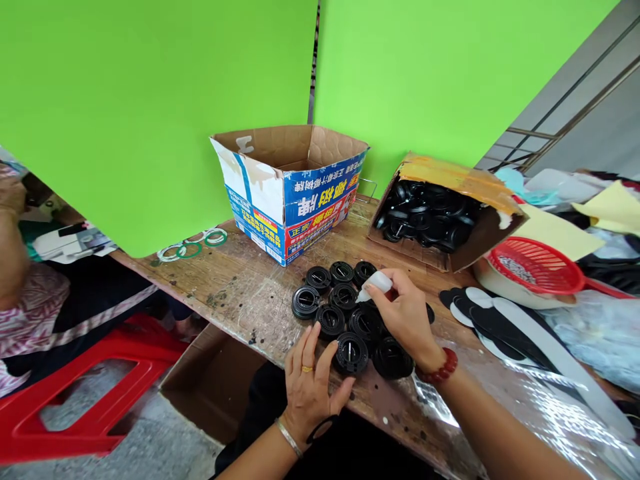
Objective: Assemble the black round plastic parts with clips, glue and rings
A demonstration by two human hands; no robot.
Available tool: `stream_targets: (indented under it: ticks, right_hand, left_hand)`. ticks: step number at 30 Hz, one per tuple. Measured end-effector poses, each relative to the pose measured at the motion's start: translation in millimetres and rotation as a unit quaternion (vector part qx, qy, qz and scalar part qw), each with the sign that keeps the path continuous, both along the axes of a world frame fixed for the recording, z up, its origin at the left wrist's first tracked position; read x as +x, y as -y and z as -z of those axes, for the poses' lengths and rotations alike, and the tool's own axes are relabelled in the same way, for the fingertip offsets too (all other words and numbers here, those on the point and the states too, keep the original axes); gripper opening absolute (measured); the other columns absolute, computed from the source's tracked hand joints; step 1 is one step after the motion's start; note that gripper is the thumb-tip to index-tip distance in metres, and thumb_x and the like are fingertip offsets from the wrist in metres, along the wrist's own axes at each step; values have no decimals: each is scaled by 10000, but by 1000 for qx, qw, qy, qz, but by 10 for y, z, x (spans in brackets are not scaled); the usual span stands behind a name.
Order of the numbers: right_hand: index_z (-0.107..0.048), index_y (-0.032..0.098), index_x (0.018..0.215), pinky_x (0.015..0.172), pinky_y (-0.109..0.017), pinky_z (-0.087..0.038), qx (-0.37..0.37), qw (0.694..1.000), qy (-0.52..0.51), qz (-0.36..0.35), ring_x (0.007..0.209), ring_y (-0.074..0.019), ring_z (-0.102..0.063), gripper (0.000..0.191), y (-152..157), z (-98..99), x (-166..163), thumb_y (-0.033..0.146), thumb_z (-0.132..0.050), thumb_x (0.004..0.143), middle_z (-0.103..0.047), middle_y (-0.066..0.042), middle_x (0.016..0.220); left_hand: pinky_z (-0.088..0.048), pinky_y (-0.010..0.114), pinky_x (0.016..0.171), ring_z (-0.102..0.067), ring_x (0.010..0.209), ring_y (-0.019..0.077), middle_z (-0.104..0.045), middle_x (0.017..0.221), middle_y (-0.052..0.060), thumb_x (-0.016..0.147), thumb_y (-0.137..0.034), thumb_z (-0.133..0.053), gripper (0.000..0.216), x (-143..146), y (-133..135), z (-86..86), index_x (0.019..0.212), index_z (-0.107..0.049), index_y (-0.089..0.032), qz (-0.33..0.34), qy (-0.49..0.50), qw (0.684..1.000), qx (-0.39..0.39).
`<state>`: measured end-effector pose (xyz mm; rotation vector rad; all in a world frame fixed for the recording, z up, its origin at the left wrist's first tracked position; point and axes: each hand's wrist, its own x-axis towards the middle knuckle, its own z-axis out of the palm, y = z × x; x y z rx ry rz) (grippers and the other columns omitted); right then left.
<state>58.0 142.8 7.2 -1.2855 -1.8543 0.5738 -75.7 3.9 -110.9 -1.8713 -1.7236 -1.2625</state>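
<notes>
Head view, right hand [404, 315]: thumb and fingers closed around a small white bottle [379, 283], nozzle slanting down toward the black discs [330, 321]; whether the tip touches one cannot be told.
White bottle: inside the right-hand grip; probably light, with soft walls that give under a squeeze, so the body is the place to hold, well back from the nozzle.
Left hand [310, 387]: fingers spread rather than clamped, index finger and thumb set about the near disc [351, 353], at its edge.
Black discs: clustered below and left of the bottle, lying flat; likely light, stiff plastic, smooth enough to slide if nudged; best taken by the outer rim, clear of the slotted middle.
Table [260, 293]: under both hands, its worn surface showing left of the discs.
Beyond the grip: a blue-and-white carton [257, 193] to the far left, and a tilted cardboard box [450, 172] holding more black parts [430, 213].
Right of the grip: flat black and white strips [550, 347], with a red basket [555, 257] farther off.
</notes>
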Motion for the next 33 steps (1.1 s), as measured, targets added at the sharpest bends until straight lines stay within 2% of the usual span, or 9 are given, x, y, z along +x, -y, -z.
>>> stream_targets:
  ticks: [6, 11, 18, 27, 33]
  right_hand:
    - [-595, 206, 860, 556, -272, -364, -18, 1000, -21, -15, 565, -137, -467, 185, 105, -4, -144, 382, -608, 805, -565, 30, 655]
    - [-593, 200, 827, 558, -276, -380, -26, 997, -76, -12, 574, -138, -476, 212, 43, 38, -242, 403, -632, 782, -577, 22, 675]
    - [-600, 194, 858, 600, -315, -488, -123, 971, -202, 14, 643, -187, -606, 369, -9, 139, -133, 506, -707, 691, -676, -32, 720]
    - [-604, 198, 848, 597, -306, -481, -117, 968, -220, 19, 636, -176, -593, 330, 75, 208, -208, 461, -727, 690, -678, -25, 730]
    - [-595, 199, 848, 572, -288, -425, -79, 985, -155, 2, 599, -153, -527, 269, 109, 189, -226, 439, -675, 759, -632, -5, 725]
  left_hand:
    - [-378, 457, 1037, -442, 1336, 342, -483, 1417, 220, 887, -423, -570, 436, -1, 4, 9, 1234, -576, -160, -1, 3, 1000, -4]
    - [-383, 468, 1037, -442, 1335, 348, -470, 1428, 218, 885, -423, -576, 437, 2, 13, 13, 1239, -573, -166, -2, 5, 1000, -12]
    - [-368, 502, 1048, -392, 1376, 372, -444, 1440, 220, 868, -410, -603, 427, 29, 40, 3, 1226, -572, -181, -17, 13, 999, -31]
    - [-354, 499, 1040, -408, 1373, 368, -495, 1406, 231, 875, -408, -598, 425, 22, 47, -22, 1228, -575, -173, -13, 7, 999, -49]
    - [-360, 496, 1042, -420, 1368, 361, -501, 1412, 217, 857, -397, -621, 422, 20, 46, -22, 1219, -585, -183, -15, 8, 999, -46]
